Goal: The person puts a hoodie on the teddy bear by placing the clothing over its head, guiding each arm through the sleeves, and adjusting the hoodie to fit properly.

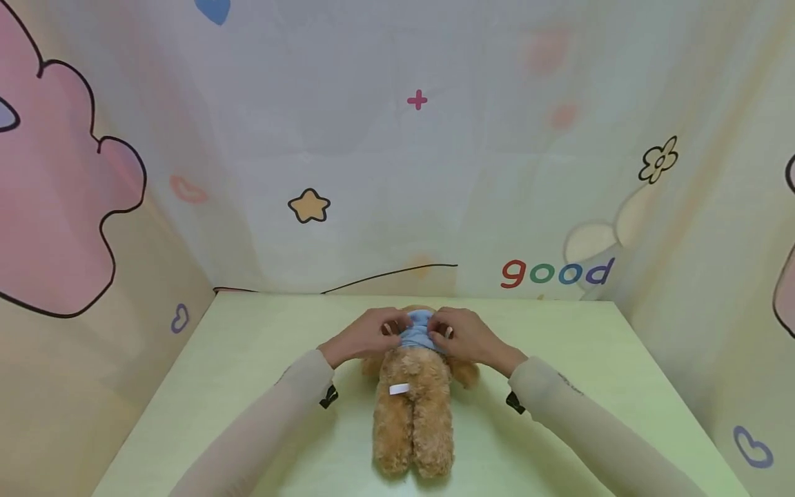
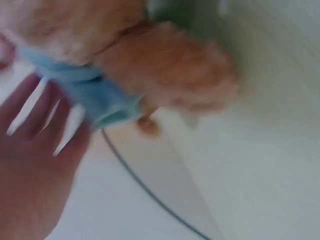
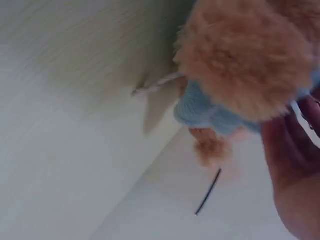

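A brown plush toy (image 1: 415,407) lies on the table with its legs toward me and a white tag on its lower body. Bunched around its upper part is a light blue doll top (image 1: 417,331). My left hand (image 1: 368,334) pinches the left side of this top between thumb and fingers. At the opposite side, my right hand (image 1: 469,334) pinches the cloth the same way. Furry arms stick out below both hands. The left wrist view, blurred, has the fingers of the left hand (image 2: 40,135) against the blue cloth. A pale cord (image 3: 157,84) hangs beside the top in the right wrist view.
The pale green table (image 1: 248,414) runs back to a printed cloth backdrop (image 1: 385,172) close behind the toy. Similar printed cloth hangs along the left and right sides. Dark straps (image 1: 329,396) sit at both wrists.
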A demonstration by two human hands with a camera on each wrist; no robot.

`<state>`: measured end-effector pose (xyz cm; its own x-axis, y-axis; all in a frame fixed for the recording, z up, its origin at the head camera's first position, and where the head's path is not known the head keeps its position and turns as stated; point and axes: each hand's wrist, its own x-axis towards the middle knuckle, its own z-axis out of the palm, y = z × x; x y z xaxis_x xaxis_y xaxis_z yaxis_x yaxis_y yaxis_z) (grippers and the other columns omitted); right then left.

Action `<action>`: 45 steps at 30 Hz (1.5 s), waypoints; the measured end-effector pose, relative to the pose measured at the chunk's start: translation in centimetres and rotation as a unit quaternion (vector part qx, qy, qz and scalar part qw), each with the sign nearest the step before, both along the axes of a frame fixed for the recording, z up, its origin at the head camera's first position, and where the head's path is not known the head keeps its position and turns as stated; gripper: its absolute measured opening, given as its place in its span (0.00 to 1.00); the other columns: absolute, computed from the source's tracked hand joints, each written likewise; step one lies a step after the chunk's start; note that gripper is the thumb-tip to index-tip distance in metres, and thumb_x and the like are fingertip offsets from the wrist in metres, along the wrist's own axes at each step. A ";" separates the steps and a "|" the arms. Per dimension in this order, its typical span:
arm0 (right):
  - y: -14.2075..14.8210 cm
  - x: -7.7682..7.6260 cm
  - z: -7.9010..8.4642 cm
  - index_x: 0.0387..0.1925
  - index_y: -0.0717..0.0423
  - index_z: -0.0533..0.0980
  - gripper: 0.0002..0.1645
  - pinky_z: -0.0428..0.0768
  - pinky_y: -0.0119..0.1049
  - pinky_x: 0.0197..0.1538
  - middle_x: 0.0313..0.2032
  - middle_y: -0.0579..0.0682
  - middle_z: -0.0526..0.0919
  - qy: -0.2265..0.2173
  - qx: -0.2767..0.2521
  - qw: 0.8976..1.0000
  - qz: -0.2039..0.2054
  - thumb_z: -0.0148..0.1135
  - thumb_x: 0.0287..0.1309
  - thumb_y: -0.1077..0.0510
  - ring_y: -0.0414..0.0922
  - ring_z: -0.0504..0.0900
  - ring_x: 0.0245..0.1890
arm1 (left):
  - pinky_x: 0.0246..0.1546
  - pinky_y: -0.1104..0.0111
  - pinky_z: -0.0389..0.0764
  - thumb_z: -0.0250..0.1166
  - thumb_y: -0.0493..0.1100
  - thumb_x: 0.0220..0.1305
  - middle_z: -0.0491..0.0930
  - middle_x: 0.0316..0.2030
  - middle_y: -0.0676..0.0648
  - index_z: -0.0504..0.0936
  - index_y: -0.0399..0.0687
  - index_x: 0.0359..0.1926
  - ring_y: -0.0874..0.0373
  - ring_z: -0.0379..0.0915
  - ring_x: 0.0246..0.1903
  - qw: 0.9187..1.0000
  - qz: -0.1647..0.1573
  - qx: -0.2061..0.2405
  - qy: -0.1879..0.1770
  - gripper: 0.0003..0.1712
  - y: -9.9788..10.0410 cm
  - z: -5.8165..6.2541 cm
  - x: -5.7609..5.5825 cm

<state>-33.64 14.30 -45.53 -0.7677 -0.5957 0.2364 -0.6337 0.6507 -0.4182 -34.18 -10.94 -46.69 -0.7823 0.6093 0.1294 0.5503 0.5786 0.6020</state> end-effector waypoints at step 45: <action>-1.0 1.7 -4.8 0.30 0.48 0.74 0.09 0.71 0.34 0.21 0.27 0.44 0.78 0.311 0.154 0.937 0.040 0.69 0.56 0.55 0.42 0.74 0.19 | 0.38 0.63 0.78 0.71 0.46 0.55 0.79 0.40 0.56 0.79 0.57 0.40 0.57 0.77 0.42 0.904 0.078 -0.234 0.348 0.12 3.7 -4.4 2.2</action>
